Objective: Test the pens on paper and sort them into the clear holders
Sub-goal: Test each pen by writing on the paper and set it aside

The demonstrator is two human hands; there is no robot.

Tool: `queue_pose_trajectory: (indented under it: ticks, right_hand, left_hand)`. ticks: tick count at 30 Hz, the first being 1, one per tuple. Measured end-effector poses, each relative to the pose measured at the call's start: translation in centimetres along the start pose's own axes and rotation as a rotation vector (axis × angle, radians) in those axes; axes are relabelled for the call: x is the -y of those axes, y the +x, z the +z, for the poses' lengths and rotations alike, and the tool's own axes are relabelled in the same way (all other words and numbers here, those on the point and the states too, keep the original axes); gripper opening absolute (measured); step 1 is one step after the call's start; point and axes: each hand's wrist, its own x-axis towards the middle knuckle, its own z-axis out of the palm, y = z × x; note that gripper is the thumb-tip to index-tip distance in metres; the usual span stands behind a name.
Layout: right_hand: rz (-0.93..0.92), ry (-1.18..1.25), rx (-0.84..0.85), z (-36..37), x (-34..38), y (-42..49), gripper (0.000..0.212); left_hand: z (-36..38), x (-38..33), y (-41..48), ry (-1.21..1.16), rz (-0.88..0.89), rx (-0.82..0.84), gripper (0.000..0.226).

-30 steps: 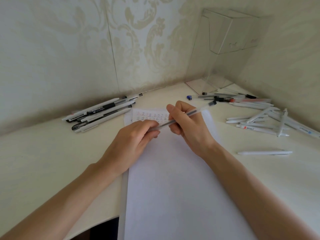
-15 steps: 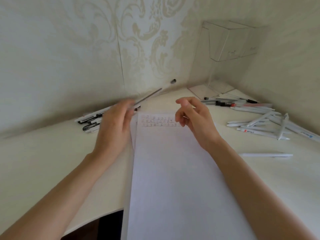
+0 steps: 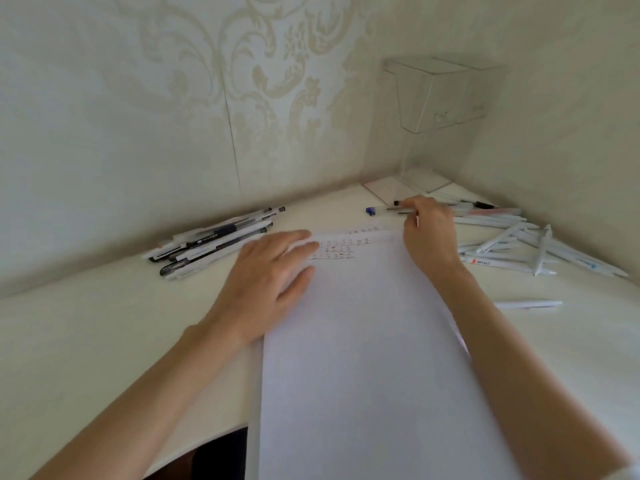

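Head view: a pale counter (image 3: 86, 341) fitted into a corner of patterned wallpaper (image 3: 145, 98).
Paper: a long white sheet (image 3: 363, 358) runs from the bottom edge up the middle of the frame. Rows of small test marks (image 3: 337, 250) sit near its far end.
Left hand: the left hand (image 3: 266, 285) lies flat on the sheet's upper left edge, fingers straight and slightly spread. It holds nothing, and its fingertips are beside the marks.
Right hand: the right hand (image 3: 429, 233) reaches past the sheet's far right corner, fingers curled down onto the clear pens (image 3: 384, 210), one of them blue-capped. I cannot tell whether it pinches one, because the hand covers that spot.
Left pile: black-and-white pens (image 3: 214, 240) lie side by side at centre left, near the left fingertips but apart from them.
Right pile: white pens (image 3: 512, 244) lie scattered crosswise at centre right, beyond the right wrist.
Lone pen: a single white pen (image 3: 528, 304) lies apart, right of the right forearm.
Holder: the clear holder (image 3: 436, 98) stands in the corner at upper right, its base on the counter just behind the clear pens.
In the way: the right forearm crosses the sheet's right edge.
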Motion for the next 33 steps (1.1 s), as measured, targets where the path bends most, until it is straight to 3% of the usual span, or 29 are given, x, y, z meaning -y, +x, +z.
queue_pose_trajectory:
  ticks: [2,4,10,16,18,20,23,26,30,33]
  right_hand:
    - [0.0,-0.205,0.09,-0.1,-1.5,1.5,0.045]
    - [0.023,-0.361,0.204,-0.2,-2.3,2.5,0.049]
    - [-0.081,-0.506,0.206,0.9,-3.4,3.3,0.029]
    - [-0.353,-0.618,0.082,0.4,-4.1,4.1,0.016]
    - [-0.351,-0.392,-0.082,-0.8,-2.8,3.6,0.011]
    - [-0.236,0.057,-0.207,-2.6,-0.3,2.1,0.006]
    - [0.04,0.599,-0.006,-3.7,3.5,-1.2,0.012]
    - [0.109,0.896,0.272,-2.6,4.6,-4.0,0.015]
    - [0.086,1.107,0.553,-1.4,4.9,-5.6,0.012]
    - [0.025,1.086,0.65,-1.4,4.9,-5.9,0.011]
  left_hand:
    - [1.1,-0.4,-0.3,-0.017,0.052,0.209,0.045]
    - [1.5,-0.2,-0.5,-0.029,0.042,0.291,0.051]
    - [1.6,-0.2,-0.6,-0.058,0.016,0.306,0.054]
    - [1.4,-0.2,-0.6,-0.085,0.012,0.313,0.054]
    - [1.5,-0.2,-0.6,-0.091,0.02,0.303,0.052]
    - [1.5,-0.2,-0.6,-0.082,0.012,0.279,0.051]
    - [1.3,-0.4,-0.4,-0.084,-0.05,0.189,0.055]
    - [0.8,-0.7,-0.3,-0.135,-0.085,0.1,0.057]
    - [0.4,-1.3,-0.3,-0.171,-0.083,0.065,0.054]
    - [0.3,-1.5,-0.3,-0.228,-0.101,0.09,0.041]
